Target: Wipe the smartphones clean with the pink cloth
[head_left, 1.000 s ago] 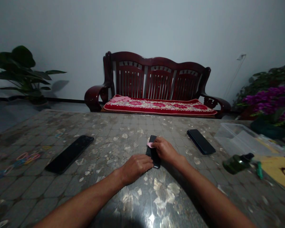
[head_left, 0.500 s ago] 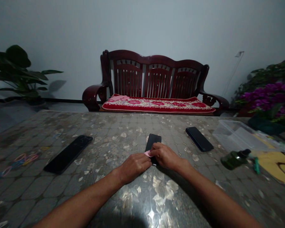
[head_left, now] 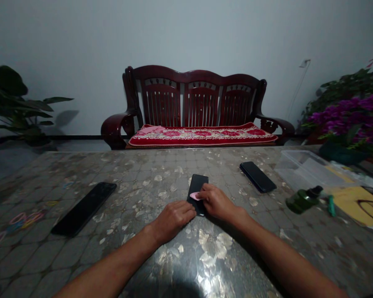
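A black phone point(head_left: 198, 184) lies screen-up in the middle of the patterned table point(head_left: 149, 174). My right hand point(head_left: 216, 201) rests on its near half, fingers pinched on a small pink cloth point(head_left: 194, 196) pressed to the screen. My left hand point(head_left: 173, 218) lies curled beside the phone's near left corner, its fingertips against the phone's edge.
Another black phone point(head_left: 83, 208) lies to the left, a third phone point(head_left: 257, 176) to the right. Coloured rubber bands point(head_left: 17, 218) lie at far left. A clear plastic box point(head_left: 307, 169), a dark green bottle point(head_left: 303, 200) and yellow paper point(head_left: 356, 200) sit at right. A wooden bench point(head_left: 196, 111) stands beyond.
My right hand slid the pink cloth from the phone's far part toward its near end, then back up a little. My left hand stayed at the phone's near corner.
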Available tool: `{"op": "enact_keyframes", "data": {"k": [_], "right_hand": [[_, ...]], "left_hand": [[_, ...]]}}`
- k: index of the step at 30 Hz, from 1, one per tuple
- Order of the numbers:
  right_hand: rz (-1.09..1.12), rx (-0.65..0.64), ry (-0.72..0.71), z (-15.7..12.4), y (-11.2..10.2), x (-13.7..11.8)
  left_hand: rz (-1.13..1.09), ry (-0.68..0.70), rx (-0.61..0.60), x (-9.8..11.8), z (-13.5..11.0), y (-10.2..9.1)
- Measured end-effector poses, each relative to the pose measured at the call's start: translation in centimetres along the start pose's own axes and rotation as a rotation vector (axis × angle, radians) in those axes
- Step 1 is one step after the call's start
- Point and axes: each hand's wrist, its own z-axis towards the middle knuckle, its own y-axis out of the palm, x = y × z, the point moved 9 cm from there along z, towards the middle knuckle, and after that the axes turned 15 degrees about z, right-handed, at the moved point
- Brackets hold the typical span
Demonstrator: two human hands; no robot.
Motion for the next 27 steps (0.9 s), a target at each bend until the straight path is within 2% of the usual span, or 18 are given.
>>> {"op": "enact_keyframes", "data": {"k": [2,7,9,12,15,21,27], "right_hand": [[0.024,0.020,0.024,0.1,-0.4,0.5],[0.004,0.211,0.203,1.5,-2.6,4.1],[-0.027,0.215,0.219,1.7,-2.7,4.6],[-0.025,0.172,0.172,1.2,-2.1,4.0],[0.032,0.148,0.142,0.4,-1.8,3.4],[0.061,0.329,0.229,-0.2,-3.5,5.4],[0.084,0.302,0.190,0.2,-2.8,6.2]], "left_hand": [[-0.002,-0.005,-0.007,0.0,0.0,0.0],[0.017,-0.027,-0.008,-0.1,0.1,0.2],[0.027,-0.048,0.002,-0.3,0.3,0.3],[0.028,-0.133,-0.036,-0.6,0.6,0.6],[0.040,-0.249,-0.131,-0.5,1.2,1.1],[0.128,-0.418,-0.409,0.1,3.6,1.8],[0.199,-0.560,-0.604,-0.6,5.6,2.8]]}}
